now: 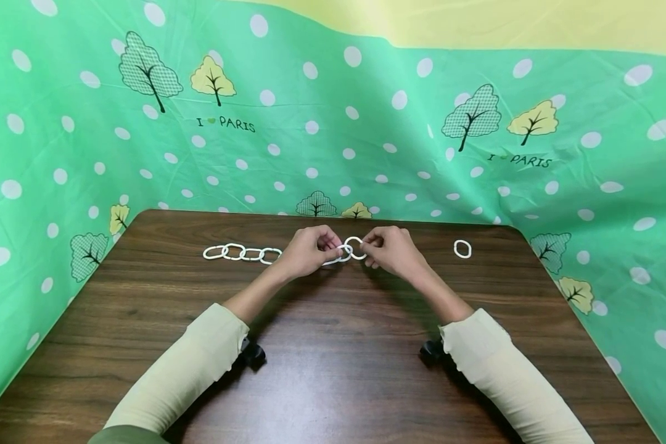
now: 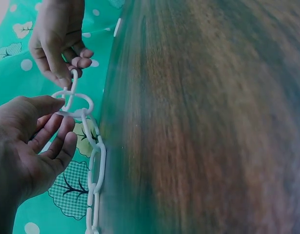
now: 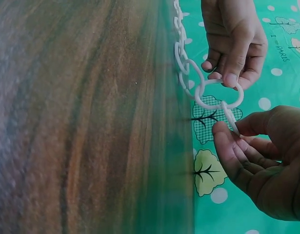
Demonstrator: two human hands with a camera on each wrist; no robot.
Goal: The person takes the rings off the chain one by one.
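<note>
A chain of white plastic links (image 1: 224, 251) stretches along the far part of the table, and its right end is raised off the wood. Between thumb and fingertips my left hand (image 1: 309, 250) pinches the link at that raised end (image 2: 91, 103). My right hand (image 1: 391, 248) pinches a further white link (image 1: 354, 238), which passes through the one in my left hand, as the right wrist view shows at their crossing. Fingers of both hands cover parts of these links. In the head view the left hand hides a middle stretch of the chain.
One loose white link (image 1: 456, 249) lies on the dark wooden table (image 1: 333, 370), to the right of my right hand. Behind the table's far edge hangs a green dotted cloth (image 1: 288, 148) with printed trees. Both forearms reach in over the table, black wrist mounts beneath them.
</note>
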